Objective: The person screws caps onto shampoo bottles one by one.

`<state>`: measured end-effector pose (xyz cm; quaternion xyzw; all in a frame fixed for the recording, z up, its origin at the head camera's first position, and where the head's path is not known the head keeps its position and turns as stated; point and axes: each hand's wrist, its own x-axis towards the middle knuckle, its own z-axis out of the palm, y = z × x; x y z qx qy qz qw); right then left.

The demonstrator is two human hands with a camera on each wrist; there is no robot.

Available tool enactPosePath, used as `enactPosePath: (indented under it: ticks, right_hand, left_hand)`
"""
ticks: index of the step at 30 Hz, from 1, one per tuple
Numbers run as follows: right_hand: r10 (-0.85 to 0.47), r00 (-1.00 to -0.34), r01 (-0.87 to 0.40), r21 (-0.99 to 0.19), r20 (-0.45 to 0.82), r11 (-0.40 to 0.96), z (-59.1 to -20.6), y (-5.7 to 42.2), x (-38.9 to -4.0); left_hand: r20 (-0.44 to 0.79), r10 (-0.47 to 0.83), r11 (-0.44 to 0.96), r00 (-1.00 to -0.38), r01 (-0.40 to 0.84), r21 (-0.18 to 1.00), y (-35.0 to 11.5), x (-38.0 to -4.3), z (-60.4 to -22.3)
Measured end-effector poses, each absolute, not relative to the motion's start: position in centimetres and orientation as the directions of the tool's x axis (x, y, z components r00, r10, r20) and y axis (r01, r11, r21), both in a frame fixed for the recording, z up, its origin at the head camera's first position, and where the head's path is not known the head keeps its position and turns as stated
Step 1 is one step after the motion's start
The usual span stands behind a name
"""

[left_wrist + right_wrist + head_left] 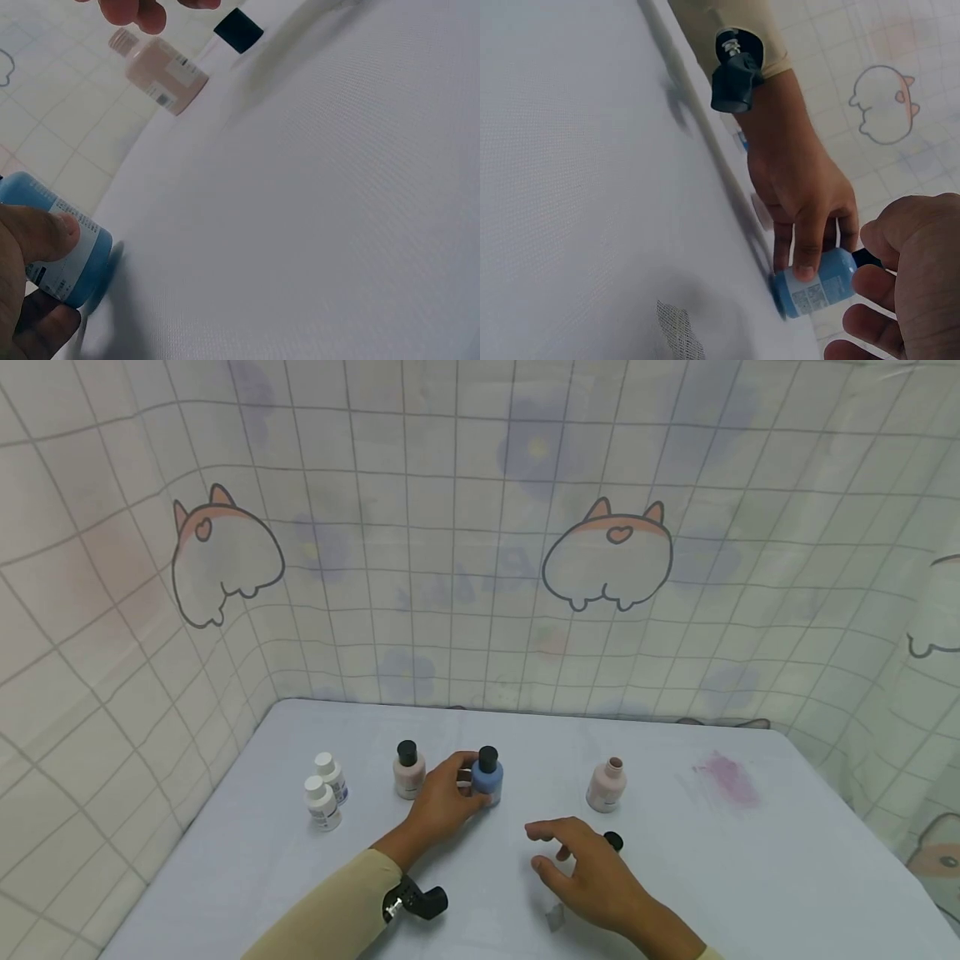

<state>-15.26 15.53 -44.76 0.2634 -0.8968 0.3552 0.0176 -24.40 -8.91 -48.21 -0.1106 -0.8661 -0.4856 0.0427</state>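
My left hand grips a blue bottle with a black cap, thumb on one side and fingers on the other. In the left wrist view the blue bottle is upright relative to the table, its white label partly under the thumb. My right hand hovers to the right, holding nothing, fingers loosely bent and apart. Just behind it is a loose black cap, partly covered by the hand; the left wrist view shows the black cap whole. An uncapped pink bottle stands beyond the right hand.
A pale pink bottle with a black cap stands left of the blue one. Two small white bottles are farther left. A small grey patterned scrap lies near the right hand. A pink stain marks the white table at right.
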Motion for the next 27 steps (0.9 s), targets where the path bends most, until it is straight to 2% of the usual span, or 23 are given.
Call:
enactPosePath:
  ticks: [27]
  right_hand:
    - [-0.435,-0.881,-0.443,-0.646,0.186,0.622,-44.7,16.07,-15.06]
  left_hand:
    - [0.186,0.176,0.548,-0.967,0.253,0.797,-9.1,-24.37,-48.82]
